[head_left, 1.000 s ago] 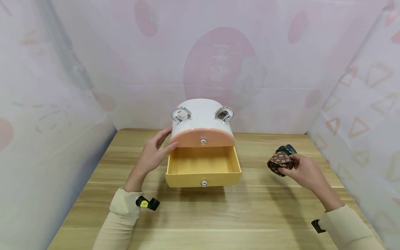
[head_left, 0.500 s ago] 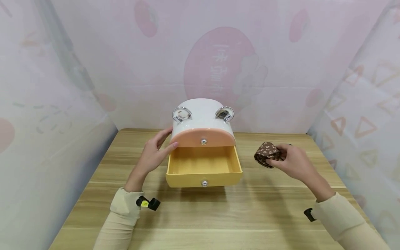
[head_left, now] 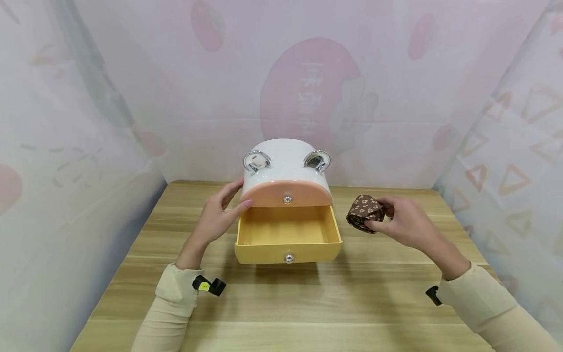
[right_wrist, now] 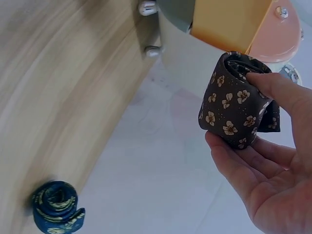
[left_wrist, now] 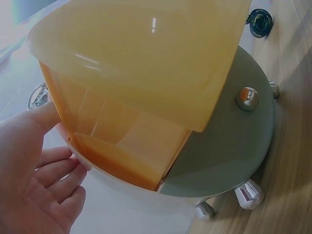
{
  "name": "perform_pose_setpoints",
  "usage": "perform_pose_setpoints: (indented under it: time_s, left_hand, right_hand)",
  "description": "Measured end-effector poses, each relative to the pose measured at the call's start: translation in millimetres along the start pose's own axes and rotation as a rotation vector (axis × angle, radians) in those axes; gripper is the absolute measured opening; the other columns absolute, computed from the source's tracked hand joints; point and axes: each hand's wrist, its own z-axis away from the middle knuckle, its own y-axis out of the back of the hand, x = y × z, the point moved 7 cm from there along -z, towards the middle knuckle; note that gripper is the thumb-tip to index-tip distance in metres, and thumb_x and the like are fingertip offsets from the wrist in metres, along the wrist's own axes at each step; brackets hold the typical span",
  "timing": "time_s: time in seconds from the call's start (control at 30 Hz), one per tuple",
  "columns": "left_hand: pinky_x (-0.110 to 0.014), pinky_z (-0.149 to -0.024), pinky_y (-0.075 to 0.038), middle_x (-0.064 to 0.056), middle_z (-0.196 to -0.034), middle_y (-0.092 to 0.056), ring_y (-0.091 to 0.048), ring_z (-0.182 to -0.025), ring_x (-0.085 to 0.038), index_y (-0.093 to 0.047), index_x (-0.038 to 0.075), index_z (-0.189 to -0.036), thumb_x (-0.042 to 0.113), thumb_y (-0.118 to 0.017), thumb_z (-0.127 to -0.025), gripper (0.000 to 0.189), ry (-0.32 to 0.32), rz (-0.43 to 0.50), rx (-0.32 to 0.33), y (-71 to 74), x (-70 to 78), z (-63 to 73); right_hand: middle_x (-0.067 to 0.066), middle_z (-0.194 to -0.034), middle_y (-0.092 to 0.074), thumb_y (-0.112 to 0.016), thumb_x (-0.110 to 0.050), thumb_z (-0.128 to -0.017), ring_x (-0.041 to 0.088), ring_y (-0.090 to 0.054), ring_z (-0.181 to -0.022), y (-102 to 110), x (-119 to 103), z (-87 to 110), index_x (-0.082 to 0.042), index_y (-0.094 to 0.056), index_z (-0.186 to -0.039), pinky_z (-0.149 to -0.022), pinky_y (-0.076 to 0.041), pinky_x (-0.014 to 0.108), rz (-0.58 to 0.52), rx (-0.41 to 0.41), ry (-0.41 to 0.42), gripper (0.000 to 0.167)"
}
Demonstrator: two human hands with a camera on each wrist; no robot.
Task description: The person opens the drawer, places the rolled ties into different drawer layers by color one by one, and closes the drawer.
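A rolled brown necktie with small pale flowers (head_left: 365, 210) is pinched between the thumb and fingers of my right hand (head_left: 404, 222), held above the tabletop right of a small white drawer cabinet (head_left: 283, 159). The cabinet's yellow drawer (head_left: 259, 253) is pulled out, with nothing visible in it. Above that drawer, a peach one (head_left: 268, 196) is closed. My left hand (head_left: 215, 215) rests on the cabinet's left side, its thumb at the front edge and its fingers loosely bent along the wall. In the right wrist view, a dark blue patterned roll (right_wrist: 56, 207) stands on the table.
Two chrome-rimmed round ears (head_left: 257, 161) stick up from the cabinet's top. Its lowest drawer front (left_wrist: 224, 146) is grey-green, and metal feet (left_wrist: 249, 195) support it. Pale printed cloth walls (head_left: 211, 98) surround the wooden table (head_left: 352, 318) at the back and sides.
My right hand has carried the brown necktie leftward, closer to the cabinet, leaving the dark blue roll behind. My left hand and the pulled-out drawer stay where they were.
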Motion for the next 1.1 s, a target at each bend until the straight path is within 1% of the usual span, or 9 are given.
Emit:
perform_pose_setpoints:
  time_s: [0.13,0.27,0.37,0.53,0.73,0.9,1.1]
  left_hand:
    - [-0.044,-0.132,-0.033,-0.003,-0.163,-0.050,-0.042,-0.156,-0.022,-0.051,0.021,-0.157,0.033,-0.075,-0.100,0.064,0.003,-0.003,-0.003,-0.6,-0.2,-0.3]
    - [-0.044,-0.131,-0.033,-0.004,-0.164,-0.050,-0.042,-0.156,-0.023,-0.050,0.020,-0.158,0.033,-0.075,-0.100,0.064,0.006,-0.002,-0.008,-1.5,-1.8,-1.1]
    - [-0.044,-0.132,-0.033,-0.004,-0.164,-0.049,-0.042,-0.156,-0.023,-0.050,0.020,-0.158,0.032,-0.075,-0.100,0.064,0.005,-0.002,-0.004,-1.1,-2.5,-2.1]
    - [-0.043,-0.131,-0.033,-0.004,-0.164,-0.050,-0.042,-0.156,-0.022,-0.050,0.020,-0.158,0.033,-0.075,-0.100,0.065,0.003,-0.008,-0.001,-0.4,-1.5,-3.3]
    - [-0.042,-0.131,-0.033,-0.004,-0.163,-0.050,-0.042,-0.156,-0.022,-0.050,0.019,-0.158,0.033,-0.075,-0.100,0.064,0.005,0.001,-0.001,-0.9,-0.6,-2.9]
    - [-0.041,-0.131,-0.034,-0.004,-0.163,-0.050,-0.042,-0.156,-0.021,-0.051,0.018,-0.157,0.032,-0.075,-0.101,0.063,0.001,0.009,0.000,-2.1,0.1,-2.4]
    - [-0.040,-0.131,-0.034,-0.004,-0.163,-0.050,-0.043,-0.156,-0.021,-0.051,0.019,-0.157,0.033,-0.075,-0.100,0.063,0.005,0.009,0.001,-3.2,1.6,-1.3]
  right_hand:
    - [0.017,-0.111,-0.079,-0.089,-0.032,-0.085,0.031,-0.076,-0.097,5.9,-10.8,-0.3,0.001,-0.072,-0.126,-0.077,-0.060,0.041,0.017,0.012,0.025,0.055]
    - [0.018,-0.114,-0.079,-0.089,-0.033,-0.084,0.035,-0.077,-0.103,10.7,-23.8,-0.3,-0.001,-0.072,-0.125,-0.085,-0.064,0.051,0.017,0.015,0.057,0.055]
    - [0.016,-0.115,-0.080,-0.089,-0.034,-0.085,0.035,-0.077,-0.105,13.4,-34.7,-1.3,-0.003,-0.073,-0.125,-0.089,-0.064,0.054,0.011,0.010,0.081,0.054]
    - [0.012,-0.115,-0.080,-0.091,-0.030,-0.084,0.033,-0.078,-0.106,18.1,-53.3,-3.8,-0.005,-0.075,-0.123,-0.091,-0.066,0.051,-0.027,0.016,0.125,0.049]
    - [0.013,-0.116,-0.080,-0.091,-0.026,-0.084,0.033,-0.078,-0.108,17.7,-72.6,-8.0,-0.004,-0.075,-0.123,-0.093,-0.066,0.048,-0.089,-0.003,0.170,0.047]
    - [0.011,-0.116,-0.079,-0.091,-0.021,-0.084,0.030,-0.078,-0.109,12.3,-82.1,-11.7,-0.005,-0.075,-0.122,-0.094,-0.066,0.044,-0.108,-0.024,0.192,0.044]
    - [0.008,-0.115,-0.079,-0.090,-0.022,-0.084,0.028,-0.078,-0.108,7.0,-92.5,-12.7,-0.007,-0.075,-0.121,-0.095,-0.066,0.044,-0.131,-0.054,0.213,0.042]
